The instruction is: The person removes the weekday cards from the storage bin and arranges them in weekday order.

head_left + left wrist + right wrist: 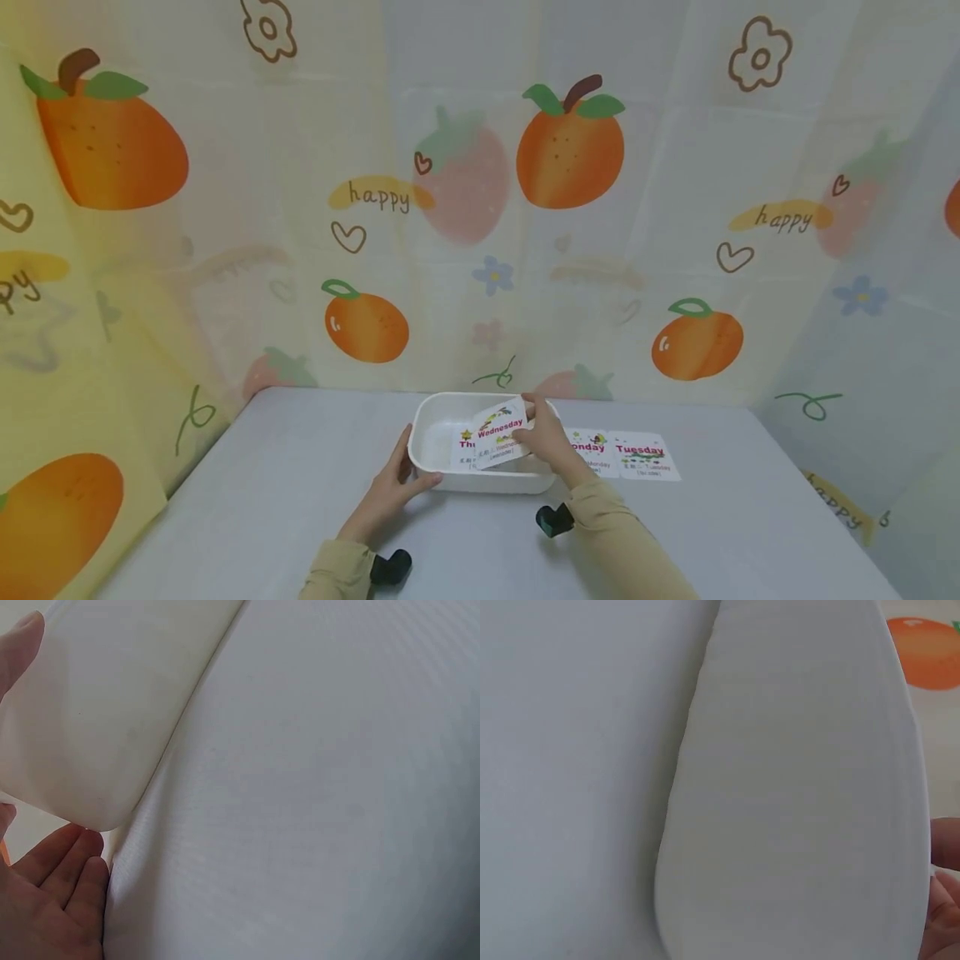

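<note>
In the head view a white plastic tray point(491, 483) sits on the table. The left hand point(381, 493) holds its left front corner, thumb along the front wall and fingers round the left end. Above the tray, the right hand point(551, 440) pinches a white "Wednesday" card point(497, 432) by its right side; the card tilts. Behind it, partly covered, a card beginning "Thu" point(462, 448) lies inside the tray. The left wrist view shows the tray wall point(112, 712) with fingers point(71, 874) by its corner. Only a few fingertips point(946, 844) appear past the tray in the right wrist view.
Right of the tray, a "Monday" card point(592, 457) and a "Tuesday" card point(647, 458) lie side by side on the white-covered table point(247, 517). A fruit-printed curtain point(465, 317) hangs behind the table's back edge. Black wrist devices point(392, 568) sit at both cuffs.
</note>
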`<control>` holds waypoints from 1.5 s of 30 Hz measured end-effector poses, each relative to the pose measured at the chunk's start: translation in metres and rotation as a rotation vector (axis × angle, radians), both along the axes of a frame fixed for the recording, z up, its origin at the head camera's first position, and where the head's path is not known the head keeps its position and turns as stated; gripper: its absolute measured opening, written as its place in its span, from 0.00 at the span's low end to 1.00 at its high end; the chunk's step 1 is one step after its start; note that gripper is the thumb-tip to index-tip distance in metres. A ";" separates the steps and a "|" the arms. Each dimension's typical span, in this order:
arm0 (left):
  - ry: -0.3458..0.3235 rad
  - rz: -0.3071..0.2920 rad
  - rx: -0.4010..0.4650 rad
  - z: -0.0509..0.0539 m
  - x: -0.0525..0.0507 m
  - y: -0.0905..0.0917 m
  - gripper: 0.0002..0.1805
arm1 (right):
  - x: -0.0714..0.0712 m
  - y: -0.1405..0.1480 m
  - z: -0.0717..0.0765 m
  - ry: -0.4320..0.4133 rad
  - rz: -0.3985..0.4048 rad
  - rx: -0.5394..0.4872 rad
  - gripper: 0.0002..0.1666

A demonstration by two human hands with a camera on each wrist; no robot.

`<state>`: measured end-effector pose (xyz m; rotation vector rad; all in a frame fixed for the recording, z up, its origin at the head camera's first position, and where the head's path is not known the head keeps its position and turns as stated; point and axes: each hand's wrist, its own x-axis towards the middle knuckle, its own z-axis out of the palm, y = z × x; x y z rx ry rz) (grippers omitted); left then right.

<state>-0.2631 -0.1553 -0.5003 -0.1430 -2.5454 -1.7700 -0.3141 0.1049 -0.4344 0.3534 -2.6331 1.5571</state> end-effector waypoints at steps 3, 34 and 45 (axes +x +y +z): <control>-0.002 0.001 0.000 0.001 0.001 0.000 0.57 | 0.001 0.013 -0.002 -0.030 -0.029 -0.070 0.36; 0.024 -0.011 0.019 -0.001 0.000 0.000 0.57 | 0.050 0.193 -0.019 -0.310 -0.289 -0.391 0.40; 0.018 -0.009 0.006 -0.003 -0.001 -0.001 0.57 | 0.049 0.246 -0.028 -0.374 -0.456 -0.391 0.42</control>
